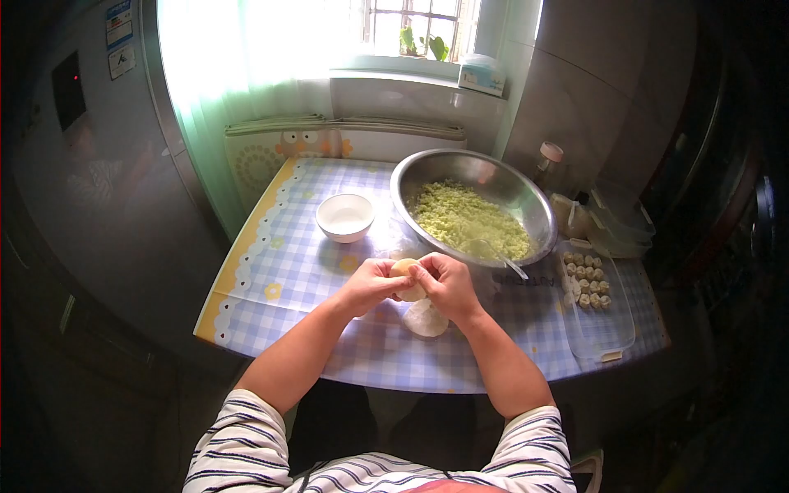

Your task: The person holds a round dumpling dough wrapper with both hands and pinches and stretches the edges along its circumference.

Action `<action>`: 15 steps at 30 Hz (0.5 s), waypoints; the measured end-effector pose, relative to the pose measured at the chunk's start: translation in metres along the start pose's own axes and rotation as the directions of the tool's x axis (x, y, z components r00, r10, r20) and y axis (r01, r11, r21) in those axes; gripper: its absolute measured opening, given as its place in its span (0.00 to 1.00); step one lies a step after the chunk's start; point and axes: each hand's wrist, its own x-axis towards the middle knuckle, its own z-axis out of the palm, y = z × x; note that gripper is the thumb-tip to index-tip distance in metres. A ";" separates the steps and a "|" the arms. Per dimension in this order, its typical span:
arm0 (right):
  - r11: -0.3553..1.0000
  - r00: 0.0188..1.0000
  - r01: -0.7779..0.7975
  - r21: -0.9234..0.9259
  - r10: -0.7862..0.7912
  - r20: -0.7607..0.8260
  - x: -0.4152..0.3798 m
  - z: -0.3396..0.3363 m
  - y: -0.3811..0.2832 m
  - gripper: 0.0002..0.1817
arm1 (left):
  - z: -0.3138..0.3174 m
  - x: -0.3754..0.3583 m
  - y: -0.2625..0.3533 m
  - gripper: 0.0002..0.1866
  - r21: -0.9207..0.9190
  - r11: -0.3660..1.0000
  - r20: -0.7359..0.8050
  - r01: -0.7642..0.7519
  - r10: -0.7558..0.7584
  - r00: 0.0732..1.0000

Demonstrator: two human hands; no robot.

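Note:
Between my two hands is a pale round dumpling wrapper (404, 268), held up over the near middle of the table. My left hand (371, 286) pinches its left side, and my right hand (447, 284) grips the right side with bent fingers. Whether any filling sits inside it cannot be made out. Just below my hands lies a whitish round stack of wrappers (425, 319). Beyond my right hand stands a large steel bowl (400, 182) of chopped green filling (468, 215), with a metal spoon (511, 264) leaning in it.
A white bowl (345, 215) stands at the left on the checked tablecloth (283, 279). To the right, a clear plastic tray (600, 337) holds several small dumplings (587, 279). Behind it are clear containers (620, 218) and a pink-lidded jar (549, 160). Folded panels (394, 140) line the back edge.

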 end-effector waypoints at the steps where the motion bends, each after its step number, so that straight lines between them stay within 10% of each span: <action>1: 1.000 1.000 0.008 0.012 -0.008 -0.002 0.000 0.000 0.000 0.08 | 0.000 0.000 0.001 0.16 -0.002 1.000 0.002 0.000 0.000 1.000; 15: 0.998 0.999 0.034 -0.054 -0.034 -0.012 0.000 0.000 -0.001 0.09 | 0.000 0.000 -0.001 0.15 0.013 1.000 0.003 -0.004 0.004 1.000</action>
